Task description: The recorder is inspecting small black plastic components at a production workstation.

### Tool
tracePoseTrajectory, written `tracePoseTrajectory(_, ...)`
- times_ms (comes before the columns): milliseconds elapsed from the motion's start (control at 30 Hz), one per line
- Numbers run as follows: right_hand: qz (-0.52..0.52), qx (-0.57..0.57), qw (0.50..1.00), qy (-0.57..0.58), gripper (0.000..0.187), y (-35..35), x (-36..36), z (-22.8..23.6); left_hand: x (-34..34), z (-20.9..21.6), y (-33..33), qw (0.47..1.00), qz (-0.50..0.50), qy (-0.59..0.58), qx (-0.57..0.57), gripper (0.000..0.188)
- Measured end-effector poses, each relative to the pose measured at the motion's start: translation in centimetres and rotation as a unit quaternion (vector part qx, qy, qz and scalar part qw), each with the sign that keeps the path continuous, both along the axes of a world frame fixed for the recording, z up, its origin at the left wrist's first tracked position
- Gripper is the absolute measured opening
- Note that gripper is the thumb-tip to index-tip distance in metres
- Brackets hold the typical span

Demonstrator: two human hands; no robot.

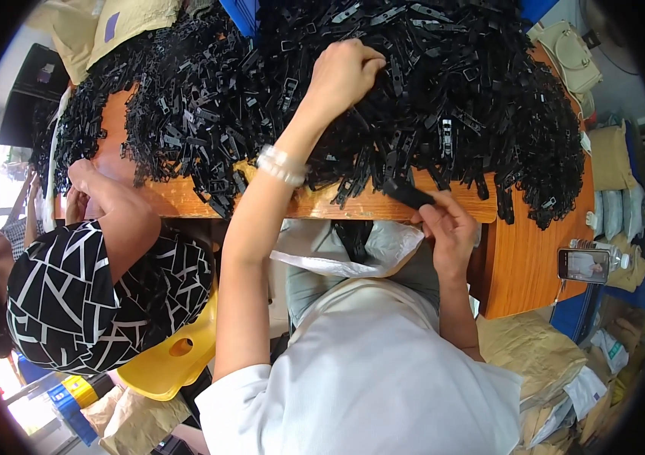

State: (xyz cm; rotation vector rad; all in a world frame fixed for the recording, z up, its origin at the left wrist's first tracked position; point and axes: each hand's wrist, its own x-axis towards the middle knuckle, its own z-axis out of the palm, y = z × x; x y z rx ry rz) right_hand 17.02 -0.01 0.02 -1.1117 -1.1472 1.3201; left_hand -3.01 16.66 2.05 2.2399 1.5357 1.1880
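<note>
Reaching over the black clip pile (455, 83) with bunched left hand (347, 72), can't tell if gripping anything; pinching black strip (406, 192) in right hand (448, 230), best held clear of snags.

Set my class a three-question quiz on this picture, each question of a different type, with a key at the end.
1. True or false: the left hand is at the pile of black pieces.
2. What colour is the chair under the co-worker? A) blue B) yellow C) white
3. Fill in: the right hand holds a black strip at the front ____ of the table.

Key: 1. True; 2. B; 3. edge
</note>
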Motion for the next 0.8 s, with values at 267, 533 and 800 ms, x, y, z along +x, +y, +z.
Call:
tracePoseTrajectory(267, 0.004, -0.055, 0.998, 0.008, 0.022, -0.5, 1.7, -0.2, 4.3, -0.1, 5.4, 0.954, 0.127, 0.251, -0.103, 0.021)
tracePoseTrajectory(533, 0.008, -0.061, 0.998, -0.008, 0.023, 1.7, 1.6, -1.6, -0.9, 1.0, 1.1, 0.936, 0.038, -0.226, -0.267, 0.010)
tracePoseTrajectory(800, 0.054, 0.018, 0.998, -0.001, 0.020, 2.5, 0.7, -1.9, -2.2, 1.1, -5.5, 0.815, -0.058, -0.504, -0.280, 0.018)
